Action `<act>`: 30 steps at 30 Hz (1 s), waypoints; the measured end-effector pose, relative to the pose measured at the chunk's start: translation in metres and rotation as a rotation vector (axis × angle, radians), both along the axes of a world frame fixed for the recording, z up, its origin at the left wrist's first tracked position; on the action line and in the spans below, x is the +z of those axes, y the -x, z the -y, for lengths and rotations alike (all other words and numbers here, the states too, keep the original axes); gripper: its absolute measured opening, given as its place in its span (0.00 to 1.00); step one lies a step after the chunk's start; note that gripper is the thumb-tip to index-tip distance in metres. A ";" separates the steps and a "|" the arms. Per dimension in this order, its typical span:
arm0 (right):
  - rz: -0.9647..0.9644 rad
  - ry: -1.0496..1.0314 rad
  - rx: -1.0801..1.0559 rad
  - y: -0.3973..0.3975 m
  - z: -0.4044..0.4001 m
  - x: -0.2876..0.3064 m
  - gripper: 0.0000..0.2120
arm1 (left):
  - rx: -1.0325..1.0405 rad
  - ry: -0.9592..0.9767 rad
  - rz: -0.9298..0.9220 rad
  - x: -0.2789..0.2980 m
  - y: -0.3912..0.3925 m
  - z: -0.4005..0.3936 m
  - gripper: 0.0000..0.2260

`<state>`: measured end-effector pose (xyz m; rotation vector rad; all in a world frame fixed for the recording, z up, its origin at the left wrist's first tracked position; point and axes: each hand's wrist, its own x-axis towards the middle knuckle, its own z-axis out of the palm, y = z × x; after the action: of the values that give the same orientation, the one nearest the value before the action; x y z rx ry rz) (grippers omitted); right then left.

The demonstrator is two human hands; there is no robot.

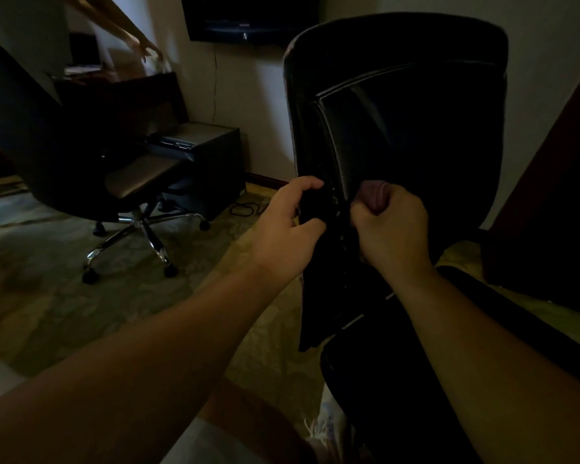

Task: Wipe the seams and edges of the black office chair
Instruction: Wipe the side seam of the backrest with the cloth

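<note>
At the far left stands a second office chair (pixel 81 155) with a chrome star base on the patterned carpet (pixel 47 279). Behind it, a dark tabletop (pixel 121 85) runs along the wall, with another person's arm (pixel 121 28) reaching over it. Further right, a low cabinet (pixel 211 155) sits against the wall beneath a wall-mounted screen (pixel 248 18). In the middle of the scene, the left hand (pixel 285 229) grips the left edge of the black office chair (pixel 416 112), with its fingers (pixel 307 185) curled over the edge and the thumb below them. The chair occupies the right half of the room view, its backrest upright and its seat (pixel 399 380) low in front of the person. Just beside the left hand, the right hand (pixel 392 226) is closed around a pinkish cloth (pixel 377 194), its fingers curled tightly on it. The cloth is pressed against the light-stitched seam (pixel 332 139) running down the backrest. The scene is dim, and fine detail on the chair cannot be made out.
</note>
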<state>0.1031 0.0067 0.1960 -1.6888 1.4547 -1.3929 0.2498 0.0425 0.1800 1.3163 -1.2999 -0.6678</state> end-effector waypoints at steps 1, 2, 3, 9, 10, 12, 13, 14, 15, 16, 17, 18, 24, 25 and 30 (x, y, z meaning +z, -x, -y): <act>-0.040 -0.005 0.034 -0.003 -0.003 -0.002 0.04 | 0.004 0.005 0.000 0.000 0.000 0.000 0.24; -0.073 -0.005 0.046 -0.005 -0.005 -0.003 0.05 | 0.006 0.009 -0.001 0.000 0.000 -0.001 0.25; -0.082 0.003 0.031 -0.006 -0.004 -0.003 0.05 | 0.001 0.011 -0.004 0.000 0.000 0.000 0.25; -0.084 0.017 0.017 -0.007 -0.005 -0.003 0.06 | 0.001 0.005 -0.005 -0.001 0.000 0.000 0.25; -0.109 0.027 0.017 -0.007 -0.007 -0.003 0.06 | 0.001 0.005 -0.002 -0.002 -0.001 0.000 0.25; -0.075 0.052 -0.039 -0.003 -0.003 -0.001 0.07 | -0.015 0.000 -0.017 -0.002 -0.002 0.001 0.25; -0.038 0.053 -0.057 -0.001 -0.001 0.001 0.07 | -0.021 -0.003 -0.026 -0.002 -0.001 0.001 0.25; -0.023 0.047 -0.050 0.000 0.000 0.002 0.08 | -0.019 -0.005 -0.031 -0.002 -0.001 0.001 0.25; -0.051 0.041 -0.024 0.000 0.001 0.002 0.08 | -0.015 -0.004 -0.033 -0.002 -0.001 0.001 0.25; -0.100 0.042 0.013 -0.002 -0.002 0.002 0.07 | -0.008 0.001 -0.030 -0.002 0.000 0.000 0.25; -0.139 0.051 0.040 -0.003 -0.004 0.002 0.07 | -0.004 0.006 -0.022 -0.002 -0.001 0.000 0.25; -0.139 0.066 0.041 -0.002 -0.006 0.002 0.07 | -0.008 0.011 -0.016 -0.003 -0.001 0.000 0.25; 0.062 0.091 0.021 0.018 -0.004 0.012 0.11 | -0.033 0.022 -0.025 -0.005 -0.004 0.001 0.25; 0.053 0.087 0.038 0.018 -0.004 0.012 0.10 | -0.032 0.026 -0.019 -0.005 -0.004 0.001 0.25; 0.170 0.005 0.105 0.017 -0.007 0.014 0.06 | -0.031 0.030 -0.018 -0.006 -0.003 0.002 0.25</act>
<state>0.0857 0.0133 0.2103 -1.5840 1.2520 -1.4457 0.2533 0.0406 0.1738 1.2652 -1.3132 -0.6783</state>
